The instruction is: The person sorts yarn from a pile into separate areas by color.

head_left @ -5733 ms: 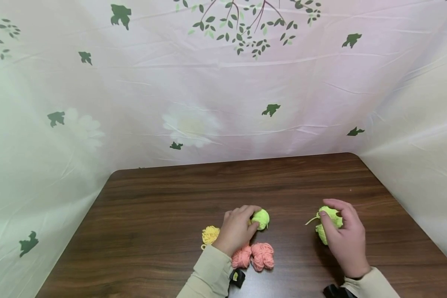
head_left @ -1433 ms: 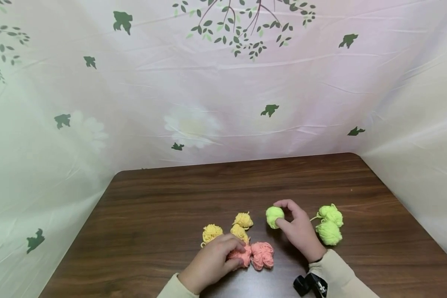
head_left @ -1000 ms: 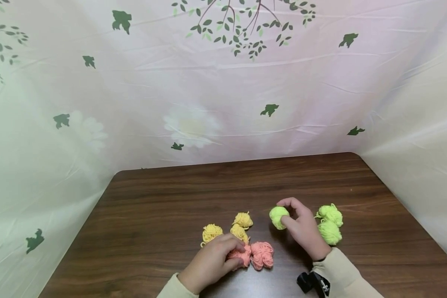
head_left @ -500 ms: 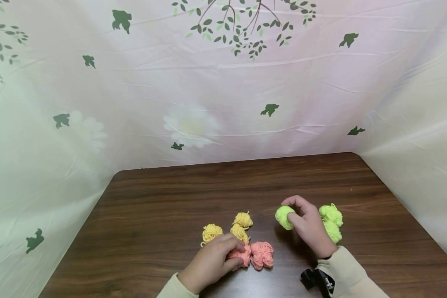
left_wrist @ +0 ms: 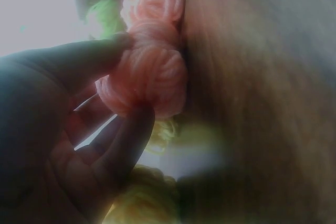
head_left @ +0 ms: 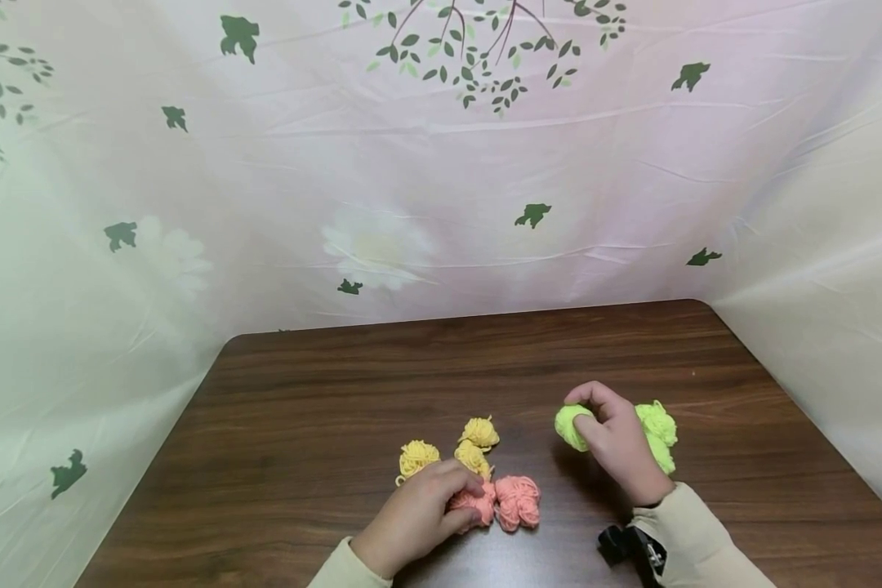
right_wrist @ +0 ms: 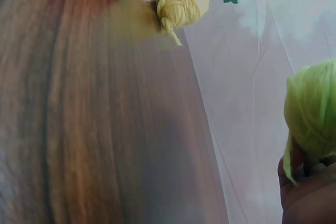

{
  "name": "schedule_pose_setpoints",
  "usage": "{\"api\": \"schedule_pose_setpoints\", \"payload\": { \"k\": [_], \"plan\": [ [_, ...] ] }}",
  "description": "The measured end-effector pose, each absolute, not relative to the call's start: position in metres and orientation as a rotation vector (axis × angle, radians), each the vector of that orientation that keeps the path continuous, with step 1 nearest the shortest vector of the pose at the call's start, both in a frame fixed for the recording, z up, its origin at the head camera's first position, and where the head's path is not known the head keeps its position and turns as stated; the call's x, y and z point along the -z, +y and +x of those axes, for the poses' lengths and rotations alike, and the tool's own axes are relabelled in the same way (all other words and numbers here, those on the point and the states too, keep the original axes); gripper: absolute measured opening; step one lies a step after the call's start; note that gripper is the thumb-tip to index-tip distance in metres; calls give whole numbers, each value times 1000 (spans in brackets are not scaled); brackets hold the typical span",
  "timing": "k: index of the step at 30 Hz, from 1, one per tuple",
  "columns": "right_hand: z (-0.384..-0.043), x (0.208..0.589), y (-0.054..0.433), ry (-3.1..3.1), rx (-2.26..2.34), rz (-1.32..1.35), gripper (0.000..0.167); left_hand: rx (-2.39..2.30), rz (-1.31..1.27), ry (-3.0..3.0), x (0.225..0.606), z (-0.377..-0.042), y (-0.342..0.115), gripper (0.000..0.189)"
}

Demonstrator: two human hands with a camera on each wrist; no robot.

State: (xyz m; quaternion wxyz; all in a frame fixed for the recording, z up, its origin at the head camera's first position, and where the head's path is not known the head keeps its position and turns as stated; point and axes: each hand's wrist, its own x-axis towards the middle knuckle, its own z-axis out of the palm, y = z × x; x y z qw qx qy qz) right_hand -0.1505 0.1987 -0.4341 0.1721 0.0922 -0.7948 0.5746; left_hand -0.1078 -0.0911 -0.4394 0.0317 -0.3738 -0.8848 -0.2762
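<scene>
My right hand [head_left: 617, 449] pinches a bright green yarn ball [head_left: 569, 427] between thumb and fingers, close over the table. A short loose end hangs from that ball [right_wrist: 312, 108] in the right wrist view. Just beyond the hand lie two more green yarn balls [head_left: 658, 423], partly hidden by it. My left hand [head_left: 415, 521] holds a pink yarn ball [left_wrist: 152, 77], with thumb and fingertips on either side of it. A second pink yarn ball [head_left: 518, 502] lies right beside it.
Behind the pink balls are two yellow yarn balls [head_left: 479, 434], one before the other. Another yellow yarn ball [head_left: 417, 459] sits farther left. The dark wooden table [head_left: 323, 392] ends at a pale printed cloth [head_left: 441, 180] at the back and sides.
Earlier my left hand touched the green ball near the middle; now it holds the pink ball. My right hand has taken that green ball and carries it rightward, toward the other green ones.
</scene>
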Motion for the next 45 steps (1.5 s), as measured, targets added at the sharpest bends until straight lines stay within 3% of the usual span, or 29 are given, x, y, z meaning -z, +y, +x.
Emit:
{"api": "schedule_pose_setpoints", "payload": {
  "k": [45],
  "plan": [
    [-149, 430, 218, -2190, -1593, 178, 25, 826, -1135, -2744, 438, -108, -91, 11]
  ]
}}
